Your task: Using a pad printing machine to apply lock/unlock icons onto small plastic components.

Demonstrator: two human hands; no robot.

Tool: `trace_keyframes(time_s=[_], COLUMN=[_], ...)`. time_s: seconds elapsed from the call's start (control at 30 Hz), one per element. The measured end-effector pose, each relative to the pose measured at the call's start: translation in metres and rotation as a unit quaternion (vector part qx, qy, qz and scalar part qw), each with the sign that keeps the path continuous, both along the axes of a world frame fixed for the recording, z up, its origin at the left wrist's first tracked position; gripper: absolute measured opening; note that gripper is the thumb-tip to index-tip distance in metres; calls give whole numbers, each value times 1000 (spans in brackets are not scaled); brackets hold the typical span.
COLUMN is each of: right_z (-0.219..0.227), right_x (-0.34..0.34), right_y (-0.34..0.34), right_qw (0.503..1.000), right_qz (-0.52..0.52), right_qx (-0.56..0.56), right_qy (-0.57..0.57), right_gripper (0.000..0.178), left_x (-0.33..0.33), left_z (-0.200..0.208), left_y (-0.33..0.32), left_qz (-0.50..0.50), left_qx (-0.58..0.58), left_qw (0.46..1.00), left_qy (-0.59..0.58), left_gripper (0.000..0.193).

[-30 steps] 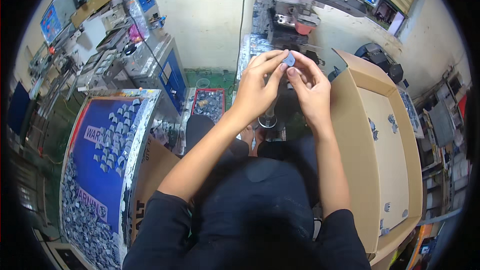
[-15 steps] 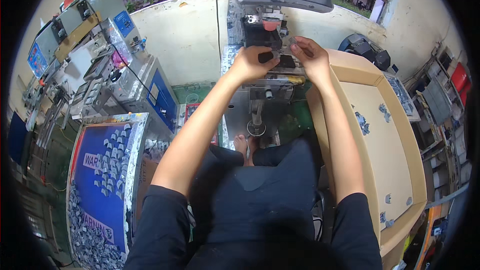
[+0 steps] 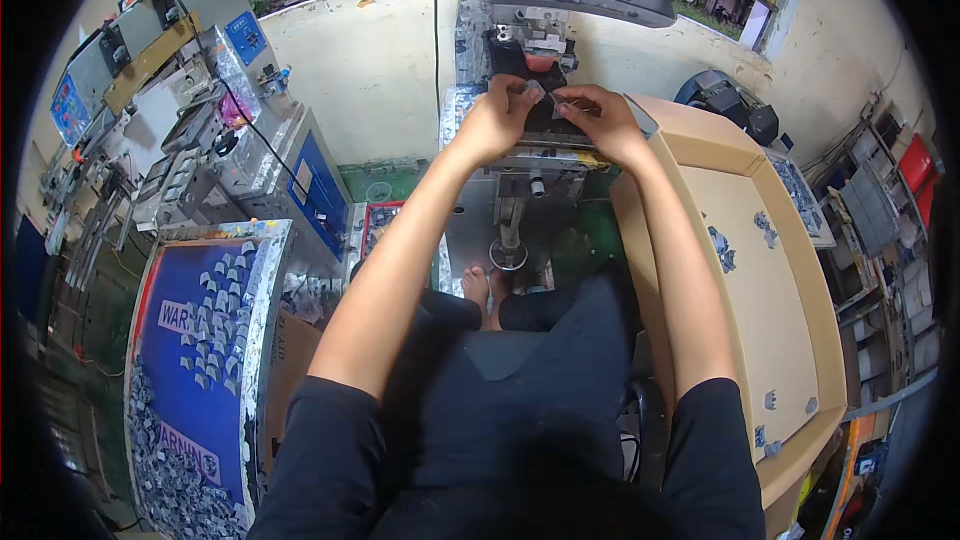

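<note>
Both hands are raised in front of the machine point(image 3: 540, 38), over its dark work area. My left hand point(image 3: 492, 122) is closed in a pinch on a small grey plastic piece point(image 3: 535, 91), which sticks out past the fingertips. Close beside it on the right, my right hand point(image 3: 603, 122) pinches another small greyish piece point(image 3: 559, 108), partly covered by the fingers. The two sets of fingertips are nearly level, with a narrow gap between them. What lies directly under the hands is mostly hidden.
At the left, a blue-topped tray point(image 3: 255, 340) bears rows and a heap of small grey pieces point(image 3: 185, 460). An open cardboard box point(image 3: 790, 290) on the right holds several scattered pieces. A second machine point(image 3: 270, 175) stands at the far left; a post and round foot point(image 3: 508, 256) are below.
My left hand has lifted from the work area and now pinches a small piece. The right hand has moved left and slightly down, toward it. The view has shifted slightly.
</note>
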State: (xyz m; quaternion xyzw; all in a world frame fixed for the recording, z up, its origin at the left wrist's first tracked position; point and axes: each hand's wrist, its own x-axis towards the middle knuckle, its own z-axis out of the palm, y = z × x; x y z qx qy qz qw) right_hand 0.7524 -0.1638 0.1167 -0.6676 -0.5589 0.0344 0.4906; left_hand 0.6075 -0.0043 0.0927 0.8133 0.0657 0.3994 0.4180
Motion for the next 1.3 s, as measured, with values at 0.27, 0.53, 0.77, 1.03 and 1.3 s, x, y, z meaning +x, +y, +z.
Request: trace_keyframes(time_s=[0.27,0.53,0.77,1.03,1.3], right_z=[15,44,63,32,-24], right_x=[-7,-13,-27,-20,-14], right_y=[4,14,21,1,-4], right_qw=[996,962,923,981,984], right_qz=[-4,-43,-67,3,-95], right_qx=[-52,-209,-287,-167,-34], right_qy=[-72,-172,-246,-96,-148], right_gripper=[29,29,32,42,69], left_x=[-6,-16,-73,-194,-256], left_z=[4,10,14,25,24], left_y=[-2,-10,-62,-99,-110], left_qz=[35,60,-30,-157,-199], left_qx=[-34,-54,-118,-79,-91], left_qw=[998,993,987,982,969], left_qy=[44,-89,-104,-65,-113], left_gripper=[44,44,42,41,41])
